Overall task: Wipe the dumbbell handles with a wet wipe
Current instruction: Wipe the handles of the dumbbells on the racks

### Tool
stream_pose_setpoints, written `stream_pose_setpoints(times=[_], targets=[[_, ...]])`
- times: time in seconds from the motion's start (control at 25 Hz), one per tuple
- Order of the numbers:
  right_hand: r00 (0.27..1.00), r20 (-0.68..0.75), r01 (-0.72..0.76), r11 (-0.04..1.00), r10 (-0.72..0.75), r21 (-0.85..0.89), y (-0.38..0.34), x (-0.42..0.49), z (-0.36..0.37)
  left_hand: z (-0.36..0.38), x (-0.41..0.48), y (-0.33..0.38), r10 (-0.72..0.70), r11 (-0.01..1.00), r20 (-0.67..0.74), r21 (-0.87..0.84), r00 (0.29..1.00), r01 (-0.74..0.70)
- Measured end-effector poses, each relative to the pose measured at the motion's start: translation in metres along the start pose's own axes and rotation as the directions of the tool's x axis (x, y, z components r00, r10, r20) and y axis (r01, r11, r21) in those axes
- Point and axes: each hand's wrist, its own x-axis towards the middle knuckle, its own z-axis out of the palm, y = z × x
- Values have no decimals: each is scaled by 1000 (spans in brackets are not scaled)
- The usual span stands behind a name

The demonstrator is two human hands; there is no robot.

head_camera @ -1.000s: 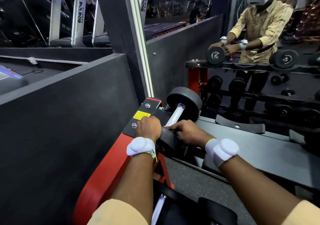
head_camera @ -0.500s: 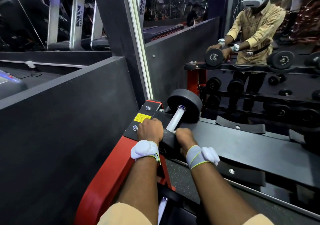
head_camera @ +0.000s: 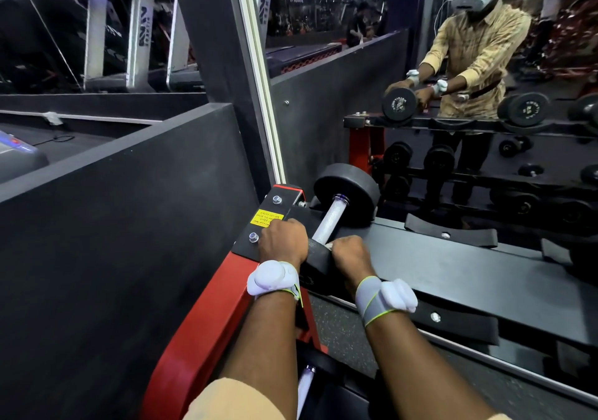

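Steel, bright and finely roughened, made the dumbbell handle. It lay at the left end of the black shelf of the rack, just in front of the mirror.

One second earlier the right hand was lying on the right side of the near disc, with the forearm spread outward. Now it had come in to the near end of the handle and the wrist had turned, so the grey strap of the wrist band faced up. Its fingers were bent tightly, and a small pale corner of the wet wipe showed between them and the steel, so this hand was clutching the wipe. The left hand had stayed where it was, at the left edge of the near disc beside the yellow label. Its fingers were hidden, so I could not tell whether it gripped the disc or only leaned there.

I judged that a stroke along the handle was about to begin, because most of the bar was uncovered.

The far disc was round, matt and dark like rubber. The rack frame was smooth red painted metal.
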Motion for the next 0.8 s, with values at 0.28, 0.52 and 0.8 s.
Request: stream_pose_setpoints(times=[0.28, 0.52, 0.8], targets=[[868, -122, 470, 876, -480, -105, -29, -11, -20, -4, -2, 0, -12, 1000, 19, -14, 1000, 12], [696, 624, 717, 378, -355, -585, -58, 7, -40, -2, -5, -3, 53, 996, 19, -71, 998, -52], [606, 775, 783, -39, -182, -621, -91, 11, -23, -8, -4, 2, -13, 999, 26, -33, 1000, 13]])
